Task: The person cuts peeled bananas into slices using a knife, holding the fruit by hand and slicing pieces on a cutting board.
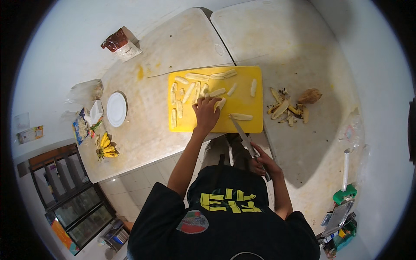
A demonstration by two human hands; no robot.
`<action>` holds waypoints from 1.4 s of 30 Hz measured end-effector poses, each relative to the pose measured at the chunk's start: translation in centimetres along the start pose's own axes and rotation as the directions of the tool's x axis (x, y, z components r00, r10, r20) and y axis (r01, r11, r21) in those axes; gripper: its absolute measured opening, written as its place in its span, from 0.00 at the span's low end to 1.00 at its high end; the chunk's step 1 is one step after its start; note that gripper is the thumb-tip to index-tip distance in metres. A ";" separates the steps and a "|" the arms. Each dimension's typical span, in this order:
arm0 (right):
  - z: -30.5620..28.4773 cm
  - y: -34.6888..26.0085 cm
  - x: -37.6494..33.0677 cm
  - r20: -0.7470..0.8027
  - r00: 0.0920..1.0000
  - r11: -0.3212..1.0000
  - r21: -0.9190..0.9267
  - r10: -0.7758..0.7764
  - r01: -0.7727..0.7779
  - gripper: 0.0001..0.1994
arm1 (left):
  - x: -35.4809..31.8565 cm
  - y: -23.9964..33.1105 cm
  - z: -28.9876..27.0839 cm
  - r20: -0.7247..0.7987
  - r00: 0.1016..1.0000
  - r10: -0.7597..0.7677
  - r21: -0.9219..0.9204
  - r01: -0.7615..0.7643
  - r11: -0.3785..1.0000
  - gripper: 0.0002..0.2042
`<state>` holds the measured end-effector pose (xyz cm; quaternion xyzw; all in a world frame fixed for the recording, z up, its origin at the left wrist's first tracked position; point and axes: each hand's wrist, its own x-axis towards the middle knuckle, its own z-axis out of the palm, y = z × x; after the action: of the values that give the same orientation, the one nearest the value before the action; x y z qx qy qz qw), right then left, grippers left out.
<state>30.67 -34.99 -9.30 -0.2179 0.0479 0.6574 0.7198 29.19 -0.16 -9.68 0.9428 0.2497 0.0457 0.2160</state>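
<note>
2 bare hands show in the head view. The left hand (207,113) has its fingers somewhat spread over banana pieces (223,74) on the yellow board (195,124); whether they pinch one, I cannot tell. The right hand (264,160) has its fingers wrapped round the knife (244,138), its tip by 1 piece's left end. Slicing seems the step in hand; the next cut would call for a steadied piece, left fingers clear of the blade.

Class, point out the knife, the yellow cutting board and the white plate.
Knife (243,136), head view: blade.
Yellow cutting board (247,104), head view: bare right part.
White plate (116,109), head view: middle.
</note>
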 end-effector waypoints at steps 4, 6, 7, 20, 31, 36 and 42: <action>0.2 -1.3 -0.4 -0.220 0.975 0.943 -0.328 -0.017 -0.058 0.47 | -1.8 -0.3 0.5 -0.008 1.000 -0.018 0.060 0.019 0.998 0.16; 0.1 -1.2 0.1 -0.217 0.976 0.955 -0.296 -0.029 -0.037 0.48 | -1.7 -0.2 1.1 -0.044 0.999 0.008 0.056 -0.006 0.998 0.16; 0.2 -1.2 0.4 -0.207 0.978 0.943 -0.331 -0.032 -0.040 0.47 | -1.5 -0.2 1.4 -0.081 0.996 0.034 0.052 -0.030 0.998 0.16; -0.4 2.0 7.3 -0.034 0.756 0.097 -0.995 -0.654 0.039 0.31 | 0.3 -2.0 1.4 0.051 0.959 0.280 0.160 -0.285 0.945 0.14; 1.8 3.0 8.1 -0.295 0.805 0.395 -0.915 -0.515 -0.083 0.31 | 0.1 -1.0 1.8 -0.001 0.977 0.213 0.030 -0.213 0.977 0.10; 1.2 3.9 8.4 -0.196 0.771 0.262 -0.964 -0.606 -0.039 0.31 | -0.4 -1.4 1.8 -0.025 0.970 0.244 0.034 -0.243 0.969 0.09; 1.8 3.8 8.5 -0.300 0.783 0.419 -0.906 -0.545 -0.056 0.30 | -0.5 -1.4 1.7 -0.025 0.971 0.236 0.022 -0.236 0.972 0.09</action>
<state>27.70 -26.30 -11.62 -0.7427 -0.1259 0.3694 0.5442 28.46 0.09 -11.81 0.9671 0.1392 0.0815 0.1965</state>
